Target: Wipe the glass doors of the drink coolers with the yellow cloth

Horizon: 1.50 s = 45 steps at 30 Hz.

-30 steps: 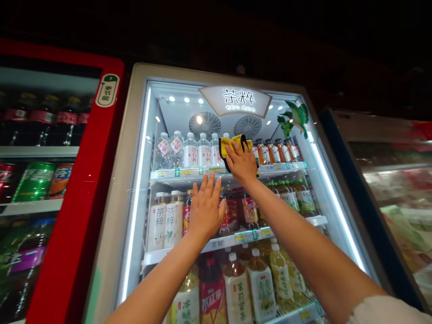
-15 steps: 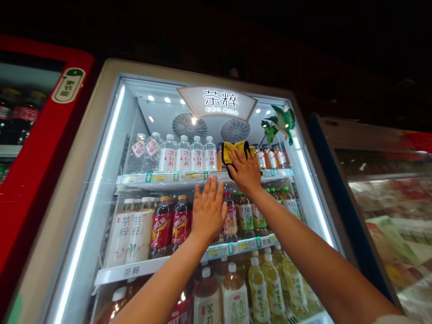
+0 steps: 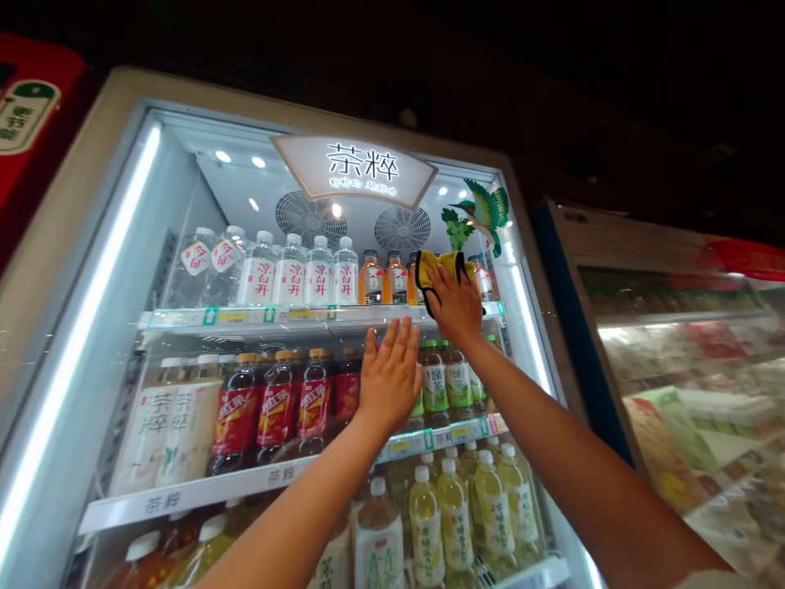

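Observation:
A lit drinks cooler with a glass door and a pale frame (image 3: pixel 245 106) fills the middle of the head view. My right hand (image 3: pixel 455 307) presses a yellow cloth with black edging (image 3: pixel 429 266) against the glass, in front of the top shelf's right part. Lower and to the left, my left hand (image 3: pixel 390 378) is raised with its fingers stretched, palm toward the glass, holding nothing. Clear bottles (image 3: pixel 291 274) and small amber bottles (image 3: pixel 371 280) stand behind the glass on the top shelf. Red-labelled bottles (image 3: pixel 275 409) and green-tea bottles (image 3: pixel 435 380) stand one shelf down.
A fan-shaped sign (image 3: pixel 359 173) and a green bird decoration (image 3: pixel 484 214) are at the door's top. A red cooler (image 3: pixel 55 74) stands at the left. Another cooler with shelves of packed goods (image 3: pixel 693 343) is at the right.
The view has shifted, so the cooler appears further left. My right hand and the cloth have moved right across the glass, uncovering amber bottles. My left hand has also shifted right relative to the shelves.

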Tool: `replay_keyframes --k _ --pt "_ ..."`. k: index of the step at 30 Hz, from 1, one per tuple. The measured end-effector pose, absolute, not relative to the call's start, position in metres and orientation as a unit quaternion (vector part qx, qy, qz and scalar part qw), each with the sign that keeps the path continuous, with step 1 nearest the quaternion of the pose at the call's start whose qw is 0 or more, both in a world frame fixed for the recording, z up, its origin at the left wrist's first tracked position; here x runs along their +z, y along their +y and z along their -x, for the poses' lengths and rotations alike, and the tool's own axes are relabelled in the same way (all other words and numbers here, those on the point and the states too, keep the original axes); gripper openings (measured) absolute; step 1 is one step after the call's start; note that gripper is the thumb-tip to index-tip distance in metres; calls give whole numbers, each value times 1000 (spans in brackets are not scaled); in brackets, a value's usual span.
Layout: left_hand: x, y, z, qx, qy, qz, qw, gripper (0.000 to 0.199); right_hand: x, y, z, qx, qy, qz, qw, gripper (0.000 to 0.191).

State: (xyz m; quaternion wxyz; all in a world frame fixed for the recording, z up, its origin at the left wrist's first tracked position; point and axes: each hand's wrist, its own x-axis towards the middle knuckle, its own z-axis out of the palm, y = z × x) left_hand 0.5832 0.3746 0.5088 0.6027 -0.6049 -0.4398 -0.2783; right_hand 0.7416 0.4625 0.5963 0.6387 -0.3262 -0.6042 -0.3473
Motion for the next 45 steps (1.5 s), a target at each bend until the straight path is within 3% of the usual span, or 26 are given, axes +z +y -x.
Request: replay_keyframes --k 3,10,18,25,33,41,45 --pt "507 385 -601 -276 -443 607 599 64 609 479 -779 -338 -599 366 627 55" --pt "490 402 -632 -267 -439 621 593 62 555 498 -801 -314 -569 383 656 56" --pt "489 420 -661 -271 -431 632 584 63 615 518 -847 -342 -611 348 623 55" --pt "478 431 -677 -269 -424 640 582 65 553 539 -868 -303 -545 393 676 58" --pt "473 451 -701 -263 -403 646 593 65 591 555 -910 -354 -624 353 601 57" --pt "461 449 -707 -281 -405 648 580 65 512 559 -902 -333 -580 409 621 60" --pt "461 450 -708 -279 -407 646 583 63 526 555 -906 -348 -625 363 597 58"
